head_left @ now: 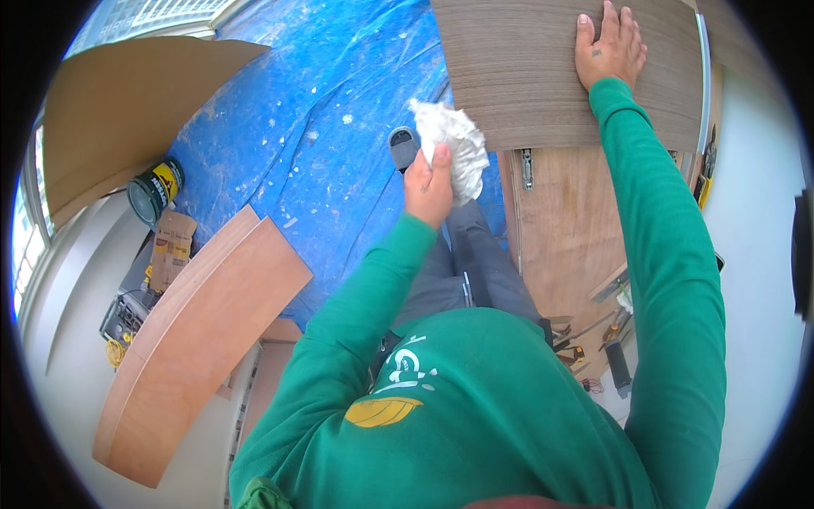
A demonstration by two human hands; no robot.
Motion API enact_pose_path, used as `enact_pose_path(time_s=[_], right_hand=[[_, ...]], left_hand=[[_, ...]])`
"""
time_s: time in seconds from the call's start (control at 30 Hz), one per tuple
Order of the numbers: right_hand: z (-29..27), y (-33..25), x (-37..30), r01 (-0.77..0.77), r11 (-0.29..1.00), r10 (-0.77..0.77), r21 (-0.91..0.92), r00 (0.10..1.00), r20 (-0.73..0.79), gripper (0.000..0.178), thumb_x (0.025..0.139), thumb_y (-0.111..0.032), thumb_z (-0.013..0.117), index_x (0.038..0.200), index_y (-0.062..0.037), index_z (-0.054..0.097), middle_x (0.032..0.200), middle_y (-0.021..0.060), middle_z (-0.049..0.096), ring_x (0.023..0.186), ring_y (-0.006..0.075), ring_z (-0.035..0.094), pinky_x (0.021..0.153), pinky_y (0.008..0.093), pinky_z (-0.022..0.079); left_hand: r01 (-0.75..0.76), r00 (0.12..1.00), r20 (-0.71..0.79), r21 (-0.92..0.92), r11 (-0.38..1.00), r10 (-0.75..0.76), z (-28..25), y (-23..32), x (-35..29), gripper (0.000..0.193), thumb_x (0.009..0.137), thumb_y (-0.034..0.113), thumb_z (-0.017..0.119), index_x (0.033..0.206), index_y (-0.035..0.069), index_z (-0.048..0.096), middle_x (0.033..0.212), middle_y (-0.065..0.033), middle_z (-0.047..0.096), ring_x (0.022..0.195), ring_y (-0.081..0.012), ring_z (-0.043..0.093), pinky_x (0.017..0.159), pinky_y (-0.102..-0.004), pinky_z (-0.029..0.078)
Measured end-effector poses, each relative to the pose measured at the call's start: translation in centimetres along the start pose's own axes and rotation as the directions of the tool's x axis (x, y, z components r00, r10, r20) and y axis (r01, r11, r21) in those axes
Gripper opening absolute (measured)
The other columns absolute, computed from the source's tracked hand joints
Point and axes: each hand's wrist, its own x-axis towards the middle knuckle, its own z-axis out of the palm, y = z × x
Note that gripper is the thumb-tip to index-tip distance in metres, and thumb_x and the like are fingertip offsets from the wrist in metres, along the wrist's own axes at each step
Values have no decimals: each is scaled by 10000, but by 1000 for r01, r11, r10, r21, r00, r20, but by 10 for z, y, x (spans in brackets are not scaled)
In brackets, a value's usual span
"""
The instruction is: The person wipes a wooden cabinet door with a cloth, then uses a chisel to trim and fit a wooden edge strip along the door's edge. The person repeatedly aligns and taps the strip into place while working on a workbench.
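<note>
Two hands of ours are in view, each on a different thing. Near the top centre, our left hand (430, 191) is clamped on a crumpled white rag (455, 140), thumb pressed against it. In view the rag overlaps the lower left corner of the brown panel (517, 81); whether they touch, we cannot tell. At the upper right, our right hand (612, 53) lies palm down on that panel, fingers a little apart, gripping nothing. The panel runs out through the top edge of the frame, so we cannot see what holds it there; just below its near edge sits a metal fitting (527, 170) on plywood.

If we leaned hard on the right hand and the panel were loose, it could slide or tip. Grit caught in the rag's folds could scratch the panel's face, and too slack a hold could drop the rag onto the speckled blue sheet (322, 110). That sheet is wrinkled, so our shoe (402, 151) could snag a fold and upset our balance.
</note>
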Motion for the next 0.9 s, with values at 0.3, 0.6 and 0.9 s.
enact_pose_path(time_s=[0.3,0.6,0.9], right_hand=[[-3,-3,1,-3,1000,3,17,1000,13,638,1084,-438,482,1618,-98,410,1709,199,324,1582,405,271,1302,562,176],[-7,-1,2,-7,1000,7,4,1000,14,638,1084,-436,482,1619,-97,409,1711,195,322,1583,403,271,1304,562,174],[-5,-1,0,8,1000,-8,8,1000,-11,628,1078,-424,501,1610,-98,425,1702,198,336,1574,410,285,1299,567,180]], left_hand=[[42,998,45,-8,999,-42,34,14,17,477,1037,310,738,1355,-22,609,1234,-84,723,1106,-152,668,979,-335,533],[136,975,185,-59,989,-123,14,-11,2,505,1073,309,682,1440,-12,551,1318,-78,685,1176,-146,633,1018,-333,511],[132,980,166,-120,984,-111,15,10,3,495,1087,258,655,1481,-12,528,1367,-90,664,1208,-149,624,1042,-335,500]])
